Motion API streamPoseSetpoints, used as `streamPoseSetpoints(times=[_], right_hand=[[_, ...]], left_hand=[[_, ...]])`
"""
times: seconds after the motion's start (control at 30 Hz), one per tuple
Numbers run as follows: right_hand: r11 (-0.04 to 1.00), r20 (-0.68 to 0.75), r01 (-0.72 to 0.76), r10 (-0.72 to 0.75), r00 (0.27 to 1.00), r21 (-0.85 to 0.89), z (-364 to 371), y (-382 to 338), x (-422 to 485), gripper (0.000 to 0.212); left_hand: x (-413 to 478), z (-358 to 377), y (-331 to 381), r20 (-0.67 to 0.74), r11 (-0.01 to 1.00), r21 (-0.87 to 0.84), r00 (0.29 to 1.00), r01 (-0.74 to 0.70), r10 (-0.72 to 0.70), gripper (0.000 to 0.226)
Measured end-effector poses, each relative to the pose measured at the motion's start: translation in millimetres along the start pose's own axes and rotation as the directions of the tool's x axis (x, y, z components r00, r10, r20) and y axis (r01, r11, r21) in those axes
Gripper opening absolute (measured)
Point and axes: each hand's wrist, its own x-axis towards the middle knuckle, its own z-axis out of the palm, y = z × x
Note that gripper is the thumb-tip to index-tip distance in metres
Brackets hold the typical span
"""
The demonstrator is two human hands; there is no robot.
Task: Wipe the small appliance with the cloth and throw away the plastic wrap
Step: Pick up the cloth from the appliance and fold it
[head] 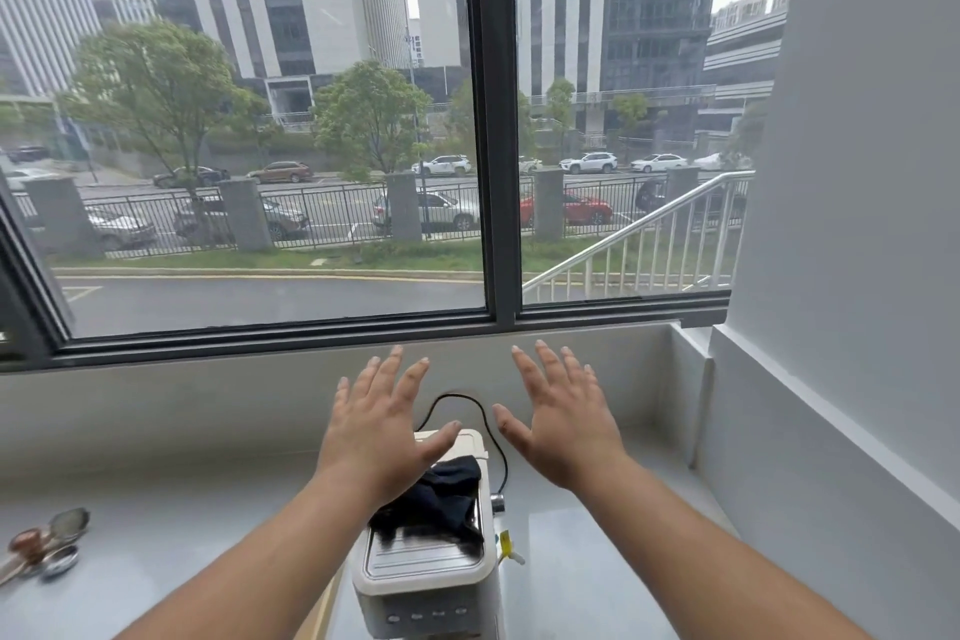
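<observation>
A small white appliance (431, 582) with a ribbed metal top and a row of front buttons stands on the grey counter, low in the middle of the view. A dark cloth (441, 496) lies crumpled on its top. My left hand (382, 424) hovers above the appliance's rear, palm down, fingers spread, holding nothing. My right hand (558, 418) is held out to the right of it, also spread and empty. I see no plastic wrap.
A black power cord (483, 424) loops from the wall behind the appliance. Metal utensils (49, 543) lie at the counter's left edge. A large window (493, 130) spans the back above a sill, and a white wall (841, 276) closes the right side.
</observation>
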Motion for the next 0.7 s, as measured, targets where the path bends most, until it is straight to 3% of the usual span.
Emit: streamPoseSetpoints(times=[0.43, 0.5, 0.6, 0.7], right_hand=[[1.000, 0.122, 0.025, -0.024, 0.992, -0.007, 47.7, -59.3, 17.5, 0.083], [0.998, 0.153, 0.044, -0.035, 0.988, -0.051, 55.1, -69.3, 21.4, 0.073], [0.975, 0.245, 0.131, -0.085, 0.966, -0.179, 61.1, -82.5, 24.3, 0.040], [0.965, 0.318, 0.181, -0.115, 0.941, -0.189, 70.7, -96.2, 28.2, 0.026]], left_hand=[[-6.4, 50.9, -72.1, 0.109, 0.999, -0.002, 0.993, 0.036, -0.035, 0.092], [-7.1, 60.6, -82.8, 0.174, 0.999, 0.035, 0.984, 0.018, -0.023, 0.083], [-8.8, 74.3, -95.0, 0.258, 0.998, 0.069, 0.966, -0.015, -0.004, 0.069], [-4.3, 83.1, -106.8, 0.313, 0.998, 0.055, 0.950, -0.035, 0.016, 0.063]])
